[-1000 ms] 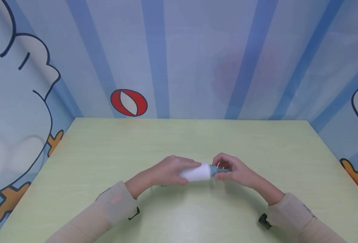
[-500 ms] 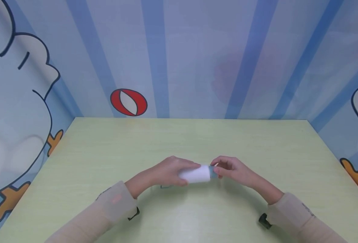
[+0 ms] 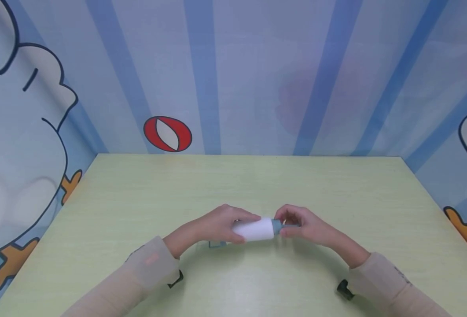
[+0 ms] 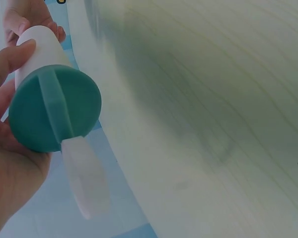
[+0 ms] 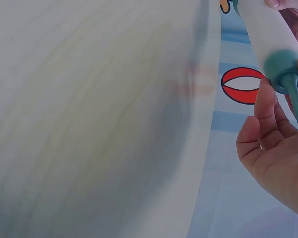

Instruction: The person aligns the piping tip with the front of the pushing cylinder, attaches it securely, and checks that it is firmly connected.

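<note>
A white cylindrical bottle [image 3: 255, 230] lies roughly level above the table, its teal nozzle cap [image 3: 277, 226] facing right. From above, my left hand [image 3: 219, 224] grips its body. My right hand [image 3: 306, 224] has thumb and fingertips around the cap's collar, while the thin nozzle [image 5: 297, 106] points into the palm. In the left wrist view, the other end is a round teal disc [image 4: 84, 109] with a raised ridge. A pale white tab [image 4: 87, 178] sticks out from that ridge. The left hand covers part of the bottle in the head view.
A pale green-yellow table [image 3: 146, 185] spreads beneath both hands. Blue striped walls [image 3: 253, 79] with cartoon prints, including a red and white ball [image 3: 167, 134], border its back and sides.
My right fingers turned around the nozzle cap, thumb coming over it half a second ago, then opening back so the nozzle shows again. The bottle dipped slightly; my left hand kept its grip.
</note>
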### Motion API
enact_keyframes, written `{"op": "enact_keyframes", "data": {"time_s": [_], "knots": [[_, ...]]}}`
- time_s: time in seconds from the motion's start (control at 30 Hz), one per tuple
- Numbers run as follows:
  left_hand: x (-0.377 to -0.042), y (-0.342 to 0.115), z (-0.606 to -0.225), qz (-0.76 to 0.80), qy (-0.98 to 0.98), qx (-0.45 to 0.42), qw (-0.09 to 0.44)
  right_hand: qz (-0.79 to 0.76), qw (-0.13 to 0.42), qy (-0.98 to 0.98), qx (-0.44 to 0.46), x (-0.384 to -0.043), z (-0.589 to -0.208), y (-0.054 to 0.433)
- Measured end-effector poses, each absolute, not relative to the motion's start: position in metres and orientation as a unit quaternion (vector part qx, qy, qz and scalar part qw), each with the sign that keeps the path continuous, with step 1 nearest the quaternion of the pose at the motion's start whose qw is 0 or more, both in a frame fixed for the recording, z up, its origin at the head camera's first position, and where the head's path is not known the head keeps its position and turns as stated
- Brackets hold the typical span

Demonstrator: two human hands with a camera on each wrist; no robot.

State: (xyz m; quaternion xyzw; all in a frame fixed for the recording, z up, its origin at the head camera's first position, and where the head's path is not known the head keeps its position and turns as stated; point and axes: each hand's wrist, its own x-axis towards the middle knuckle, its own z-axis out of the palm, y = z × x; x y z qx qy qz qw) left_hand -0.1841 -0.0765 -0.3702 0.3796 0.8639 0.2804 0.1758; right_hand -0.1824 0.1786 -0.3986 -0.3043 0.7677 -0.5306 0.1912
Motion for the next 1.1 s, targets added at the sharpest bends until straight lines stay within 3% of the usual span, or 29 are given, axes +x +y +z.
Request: {"op": "enact_keyframes", "data": {"time_s": [0.27,0.73,1.1], "knots": [[-0.185,-0.0759,-0.3689,0.269,0.86,0.399,0.169,-0.524,0.23,0.764,-0.297,-0.1832,-0.3986,0.1811],[-0.187,-0.0757,-0.3706,0.263,0.861,0.401,0.167,-0.525,0.179,0.77,-0.315,-0.1792,-0.3985,0.177],[-0.1844,-0.0744,-0.3678,0.25,0.86,0.413,0.167,-0.522,0.218,0.763,-0.313,-0.182,-0.401,0.1773]]}}
